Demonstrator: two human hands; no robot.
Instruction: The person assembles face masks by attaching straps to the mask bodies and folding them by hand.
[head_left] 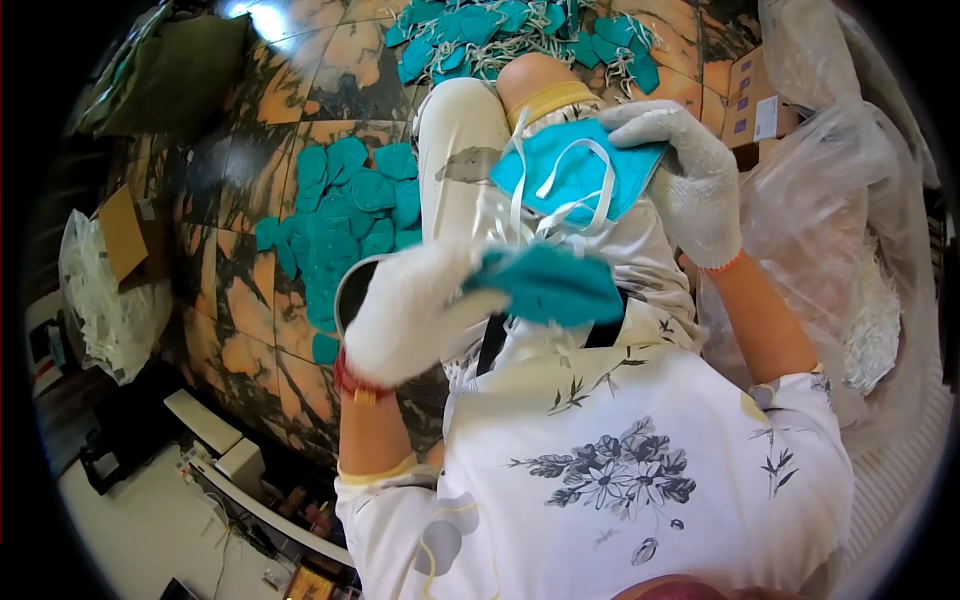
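My left hand [420, 310], in a white knit glove and blurred by motion, grips a dark teal fabric piece [550, 285] above my lap. In a matching glove, my right hand [685, 165] pinches the right edge of a brighter teal piece [575, 170] resting over my thighs. White straps loop across that brighter piece and hang down toward the darker one. A white bundle of straps hangs between the two pieces, its details smeared.
Flat teal pieces [350, 205] lie on the marble floor at left. A heap of strapped teal pieces [480, 35] is ahead. Clear plastic [810, 200] and a cardboard box [750, 105] stand right. Another open box [125, 240] and a dark green bag [180, 70] are left.
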